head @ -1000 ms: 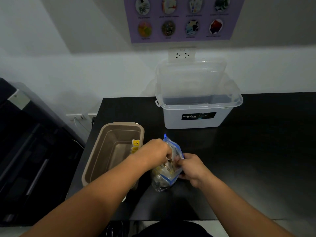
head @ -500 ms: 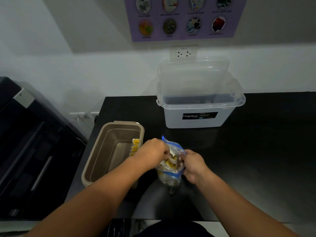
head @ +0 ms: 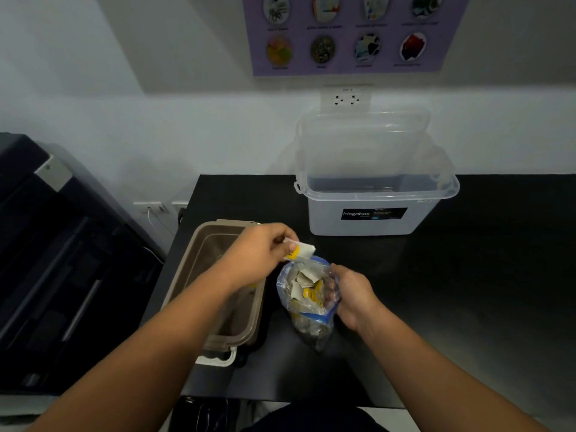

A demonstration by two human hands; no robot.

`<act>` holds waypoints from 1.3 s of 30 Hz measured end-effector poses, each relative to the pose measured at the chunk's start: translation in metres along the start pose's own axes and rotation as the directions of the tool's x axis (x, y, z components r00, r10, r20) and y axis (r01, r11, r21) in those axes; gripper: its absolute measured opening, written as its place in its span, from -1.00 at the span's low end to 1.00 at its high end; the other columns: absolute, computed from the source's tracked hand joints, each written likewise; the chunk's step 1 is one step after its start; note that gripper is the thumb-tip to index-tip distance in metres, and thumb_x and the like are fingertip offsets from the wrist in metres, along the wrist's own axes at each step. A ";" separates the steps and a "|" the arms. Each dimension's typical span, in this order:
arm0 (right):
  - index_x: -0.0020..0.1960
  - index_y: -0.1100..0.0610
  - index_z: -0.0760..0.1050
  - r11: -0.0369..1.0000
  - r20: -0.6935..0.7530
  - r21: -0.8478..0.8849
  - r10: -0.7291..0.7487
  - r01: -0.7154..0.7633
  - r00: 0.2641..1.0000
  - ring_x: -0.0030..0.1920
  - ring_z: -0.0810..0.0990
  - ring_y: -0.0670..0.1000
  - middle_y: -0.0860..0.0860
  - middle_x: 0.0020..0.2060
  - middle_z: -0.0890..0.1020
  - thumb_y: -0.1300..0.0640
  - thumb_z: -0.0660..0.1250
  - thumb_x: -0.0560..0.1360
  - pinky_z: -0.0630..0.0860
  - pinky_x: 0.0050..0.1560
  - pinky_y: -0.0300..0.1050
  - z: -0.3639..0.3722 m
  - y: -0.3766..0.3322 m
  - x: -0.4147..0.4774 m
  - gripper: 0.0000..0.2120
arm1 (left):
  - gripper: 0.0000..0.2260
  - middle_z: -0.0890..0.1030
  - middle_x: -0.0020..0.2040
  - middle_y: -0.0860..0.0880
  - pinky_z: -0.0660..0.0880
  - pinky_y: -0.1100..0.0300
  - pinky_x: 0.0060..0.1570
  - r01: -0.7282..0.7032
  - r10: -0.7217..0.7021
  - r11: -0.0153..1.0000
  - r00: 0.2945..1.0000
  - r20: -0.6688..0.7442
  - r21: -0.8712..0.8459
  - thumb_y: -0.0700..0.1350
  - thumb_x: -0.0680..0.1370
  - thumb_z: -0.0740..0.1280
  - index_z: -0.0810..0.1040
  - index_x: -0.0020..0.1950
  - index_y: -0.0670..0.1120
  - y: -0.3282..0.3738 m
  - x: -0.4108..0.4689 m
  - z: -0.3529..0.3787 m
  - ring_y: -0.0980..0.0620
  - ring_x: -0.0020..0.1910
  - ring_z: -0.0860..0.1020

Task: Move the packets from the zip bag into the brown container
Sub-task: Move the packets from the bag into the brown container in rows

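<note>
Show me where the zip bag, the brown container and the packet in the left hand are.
zip bag [head: 307, 299]: head view, on its clear front full of packets.
brown container [head: 199, 249]: head view, on its left rim.
packet [head: 304, 250]: head view, on the white end sticking out of the left hand [head: 258, 255].

The left hand is pinching a white-and-yellow packet just above the zip bag, which the right hand is gripping beside the brown container.

Single head view, looking forward and steeply down over near edge of black tabletop, close above both forearms, facing the wall behind far edge
</note>
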State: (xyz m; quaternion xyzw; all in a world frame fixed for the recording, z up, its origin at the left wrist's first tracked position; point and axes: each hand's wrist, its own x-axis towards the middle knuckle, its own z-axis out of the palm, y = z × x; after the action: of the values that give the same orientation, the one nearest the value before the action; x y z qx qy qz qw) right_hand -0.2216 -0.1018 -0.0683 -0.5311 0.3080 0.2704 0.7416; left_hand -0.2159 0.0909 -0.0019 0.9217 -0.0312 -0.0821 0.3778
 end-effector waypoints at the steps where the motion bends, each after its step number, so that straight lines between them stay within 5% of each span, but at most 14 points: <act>1: -0.16 0.10 0.46 1.000 -0.011 -0.013 -0.004 0.004 1.000 -0.58 0.51 -0.11 0.02 -0.42 0.52 0.19 0.23 0.69 0.48 -0.48 -0.17 0.002 0.000 0.002 -0.76 | -0.92 0.65 -0.23 0.03 0.55 0.23 -0.25 0.031 -0.032 0.998 0.999 -0.014 -0.054 -0.08 0.65 0.32 0.61 0.07 0.03 -0.002 -0.002 -0.008 0.14 -0.33 0.60; 3: -0.13 0.09 0.47 0.999 -0.018 -0.041 -0.021 0.020 1.000 -0.55 0.50 -0.12 0.02 -0.35 0.49 0.20 0.25 0.69 0.45 -0.53 -0.20 0.005 0.001 0.008 -0.79 | -0.93 0.65 -0.31 -0.07 0.60 0.10 -0.26 0.079 -0.084 0.991 0.996 -0.037 -0.112 -0.11 0.66 0.30 0.58 0.05 0.02 -0.011 -0.006 -0.025 0.01 -0.40 0.61; 7: -0.05 0.17 0.53 0.996 -0.012 -0.083 -0.043 0.041 0.999 -0.51 0.59 -0.09 0.01 -0.47 0.59 0.18 0.24 0.71 0.54 -0.31 -0.07 0.011 0.005 0.012 -0.82 | -0.90 0.68 -0.21 -0.08 0.66 0.05 -0.16 0.120 -0.122 0.992 0.991 -0.054 -0.038 -0.20 0.60 0.39 0.59 0.04 0.01 -0.040 -0.011 -0.047 -0.02 -0.33 0.67; 11: 0.17 0.24 0.59 0.993 -0.011 -0.108 -0.050 0.048 0.999 -0.03 0.74 0.14 0.20 -0.02 0.72 0.15 0.26 0.70 0.68 0.11 0.17 0.016 0.008 0.013 -0.81 | -0.90 0.67 -0.18 0.04 0.59 0.23 -0.19 0.170 -0.176 0.975 0.984 0.028 0.143 -0.16 0.51 0.50 0.63 -0.08 0.03 -0.065 -0.014 -0.049 0.12 -0.25 0.65; 17: 0.20 0.26 0.57 0.994 0.007 -0.097 -0.052 0.052 0.999 0.14 0.71 0.23 0.28 0.14 0.69 0.18 0.27 0.69 0.62 0.23 0.28 0.022 0.014 0.015 -0.81 | -0.90 0.68 -0.19 0.11 0.60 0.18 0.04 0.127 -0.200 0.928 0.963 0.183 0.350 -0.12 0.47 0.53 0.66 -0.15 0.07 -0.090 -0.008 -0.025 0.21 -0.15 0.63; 29: 0.18 0.23 0.58 0.999 -0.010 -0.038 -0.040 0.040 0.999 0.12 0.73 0.21 0.25 0.11 0.71 0.18 0.28 0.68 0.63 0.22 0.27 0.021 0.022 0.014 -0.84 | -0.88 0.63 -0.07 0.01 0.63 0.02 0.00 0.022 -0.201 0.772 0.956 0.212 0.635 -0.15 0.52 0.39 0.63 0.02 0.03 -0.091 0.012 0.003 0.02 -0.10 0.62; 39: 0.14 0.24 0.60 0.998 -0.009 -0.051 -0.040 0.039 0.999 0.02 0.76 0.17 0.23 0.01 0.74 0.17 0.29 0.68 0.66 0.18 0.24 0.019 0.024 0.013 -0.84 | -0.86 0.63 -0.04 -0.02 0.63 0.01 0.01 0.034 -0.202 0.749 0.963 0.180 0.662 -0.16 0.54 0.38 0.61 0.08 0.01 -0.088 0.010 0.008 0.00 -0.08 0.62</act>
State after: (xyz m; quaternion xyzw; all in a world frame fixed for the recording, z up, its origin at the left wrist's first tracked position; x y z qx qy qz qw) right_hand -0.2272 -0.0760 -0.0884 -0.5571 0.2940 0.2608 0.7315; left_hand -0.2073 0.1474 -0.0707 0.9784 -0.0446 -0.2006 0.0200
